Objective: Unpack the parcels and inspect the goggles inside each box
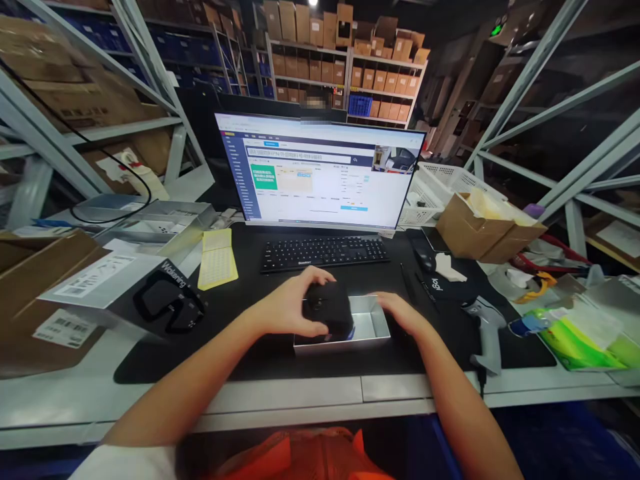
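A black object like a small case or block is in my left hand, thumb in front and fingers over its top. It sits at the left part of an open shallow box, white outside and silvery inside; whether it touches the floor of the box cannot be seen. Against the box's right end rests my right hand, its fingertips on the far right corner. The right part of the box shows a bare interior. Behind both hands lies a black keyboard on the dark desk mat.
A monitor stands at the back. To the left are a printed goggles box, a cardboard box and a yellow notepad. On the right lie a barcode scanner, a mouse, a green packet and an open carton.
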`<state>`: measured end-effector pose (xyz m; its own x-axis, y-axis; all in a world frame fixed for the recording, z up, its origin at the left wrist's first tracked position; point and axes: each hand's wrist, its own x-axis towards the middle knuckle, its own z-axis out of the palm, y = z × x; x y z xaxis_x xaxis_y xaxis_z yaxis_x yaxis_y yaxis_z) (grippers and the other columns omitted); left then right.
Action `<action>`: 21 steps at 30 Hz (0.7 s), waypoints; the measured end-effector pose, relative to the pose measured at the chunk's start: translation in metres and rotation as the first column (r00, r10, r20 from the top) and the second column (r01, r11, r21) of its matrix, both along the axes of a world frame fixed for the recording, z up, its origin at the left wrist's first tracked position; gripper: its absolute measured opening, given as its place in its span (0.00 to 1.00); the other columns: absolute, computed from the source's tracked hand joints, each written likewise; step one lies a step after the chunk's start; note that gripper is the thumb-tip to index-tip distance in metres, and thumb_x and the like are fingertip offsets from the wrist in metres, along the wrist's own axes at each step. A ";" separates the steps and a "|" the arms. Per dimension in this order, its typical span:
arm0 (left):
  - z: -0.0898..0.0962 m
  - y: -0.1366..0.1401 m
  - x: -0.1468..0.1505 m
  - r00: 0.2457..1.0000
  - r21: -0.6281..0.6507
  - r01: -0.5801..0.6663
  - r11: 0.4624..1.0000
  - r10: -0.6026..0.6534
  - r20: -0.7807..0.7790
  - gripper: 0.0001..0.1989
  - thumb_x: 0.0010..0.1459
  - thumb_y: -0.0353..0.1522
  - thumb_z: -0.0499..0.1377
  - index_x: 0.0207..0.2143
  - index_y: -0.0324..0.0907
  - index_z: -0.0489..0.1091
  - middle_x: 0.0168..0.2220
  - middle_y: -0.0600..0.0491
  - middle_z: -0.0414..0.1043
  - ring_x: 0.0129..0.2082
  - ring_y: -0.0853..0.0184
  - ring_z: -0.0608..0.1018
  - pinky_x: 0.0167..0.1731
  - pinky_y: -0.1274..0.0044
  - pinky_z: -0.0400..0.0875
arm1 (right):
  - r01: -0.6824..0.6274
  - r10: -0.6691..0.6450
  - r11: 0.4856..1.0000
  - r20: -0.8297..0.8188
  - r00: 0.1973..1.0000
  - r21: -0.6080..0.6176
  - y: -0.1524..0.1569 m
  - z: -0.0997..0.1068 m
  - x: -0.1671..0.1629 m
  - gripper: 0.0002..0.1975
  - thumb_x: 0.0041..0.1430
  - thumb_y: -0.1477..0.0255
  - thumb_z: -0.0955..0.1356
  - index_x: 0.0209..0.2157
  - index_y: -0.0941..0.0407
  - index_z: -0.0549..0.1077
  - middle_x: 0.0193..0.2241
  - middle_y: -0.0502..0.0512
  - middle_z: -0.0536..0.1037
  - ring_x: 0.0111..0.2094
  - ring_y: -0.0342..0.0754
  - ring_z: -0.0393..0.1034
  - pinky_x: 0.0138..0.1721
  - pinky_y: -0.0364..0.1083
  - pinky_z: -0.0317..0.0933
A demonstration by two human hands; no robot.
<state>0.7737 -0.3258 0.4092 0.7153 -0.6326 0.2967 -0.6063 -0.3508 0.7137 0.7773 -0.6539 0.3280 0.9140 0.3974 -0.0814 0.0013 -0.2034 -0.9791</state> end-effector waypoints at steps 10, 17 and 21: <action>0.026 0.035 -0.049 0.995 0.486 -0.095 0.869 0.070 0.069 0.39 0.53 0.33 0.66 0.67 0.52 0.60 0.67 0.47 0.56 0.60 0.53 0.74 0.59 0.65 0.71 | -0.216 0.271 0.908 0.111 0.956 -0.360 -0.005 0.035 -0.044 0.56 0.44 0.54 0.81 0.71 0.46 0.57 0.74 0.57 0.40 0.74 0.65 0.39 0.71 0.61 0.47; -0.010 0.024 -0.031 0.967 0.013 -0.245 0.970 0.243 0.081 0.33 0.45 0.43 0.74 0.53 0.47 0.73 0.58 0.46 0.69 0.58 0.48 0.74 0.60 0.62 0.69 | 0.033 0.126 0.880 0.301 0.945 -0.473 0.016 0.030 -0.053 0.47 0.48 0.68 0.79 0.69 0.45 0.61 0.68 0.58 0.54 0.67 0.60 0.59 0.66 0.56 0.60; -0.020 0.063 -0.020 0.854 -0.586 -0.501 0.637 0.475 -0.213 0.43 0.24 0.39 0.82 0.49 0.45 0.77 0.54 0.48 0.73 0.62 0.46 0.69 0.67 0.65 0.61 | 0.258 0.053 0.878 0.618 0.785 -0.403 0.018 0.020 -0.046 0.41 0.52 0.70 0.77 0.66 0.48 0.64 0.67 0.61 0.54 0.68 0.63 0.55 0.67 0.60 0.59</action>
<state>0.7537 -0.2630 0.3889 0.8851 0.1170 0.4504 -0.4439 -0.0783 0.8927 0.7316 -0.6362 0.3475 0.8657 0.3586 0.3493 0.5003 -0.6444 -0.5783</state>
